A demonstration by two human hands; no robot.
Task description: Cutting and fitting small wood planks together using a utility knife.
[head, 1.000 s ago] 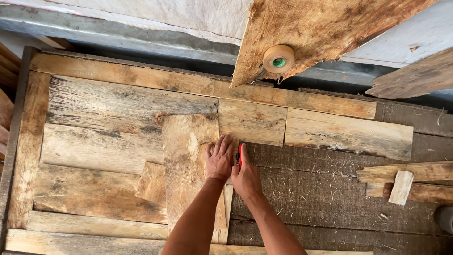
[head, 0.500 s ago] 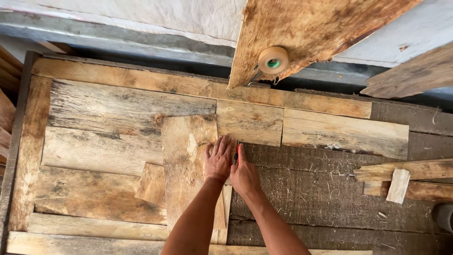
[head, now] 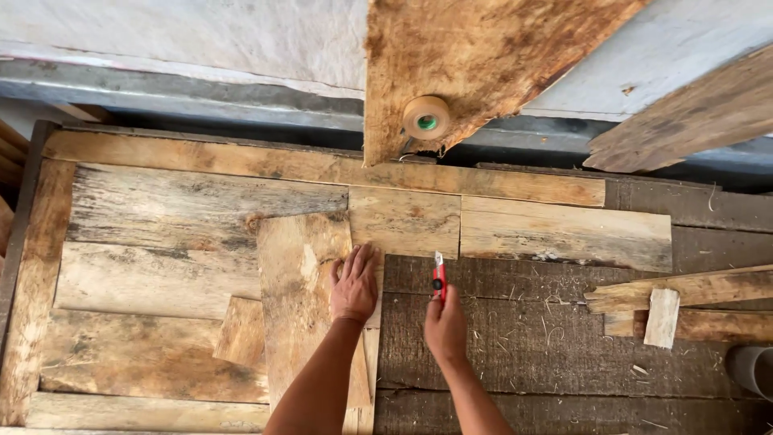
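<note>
1. Along the left edge a narrow upright plank [head: 32, 282] frames a panel of weathered boards laid flat side by side.
2. Inside that frame, wide grey-brown boards [head: 185, 209] run crosswise, one above another, with a small loose offcut [head: 241, 332] lying over them near the bottom.
3. A tall, pale loose board [head: 302, 298] lies lengthwise over the crosswise boards, its top edge near the middle of the panel.
4. The left hand [head: 354, 283] rests flat on the right edge of that loose board, palm down, fingers spread and pointing away from the person; it pinches nothing.
5. Just right of it, apart from it, the right hand [head: 445, 326] is curled around a red utility knife [head: 439, 282], fingers closed on the handle, the blade end pointing away towards the seam between two short boards [head: 459, 229].
6. The knife lies over the dark, rough backing surface [head: 523, 346], which is strewn with fine wood fibres.
7. Above, a roll of tape [head: 426, 118] sits on a big triangular slab [head: 483, 56] that leans in from the top.
8. At the right, a few narrow strips [head: 684, 290] lie stacked, with a short pale block [head: 662, 317] across them.
9. A dark round object [head: 753, 369] is cut off by the right edge; I cannot tell what it is.
</note>
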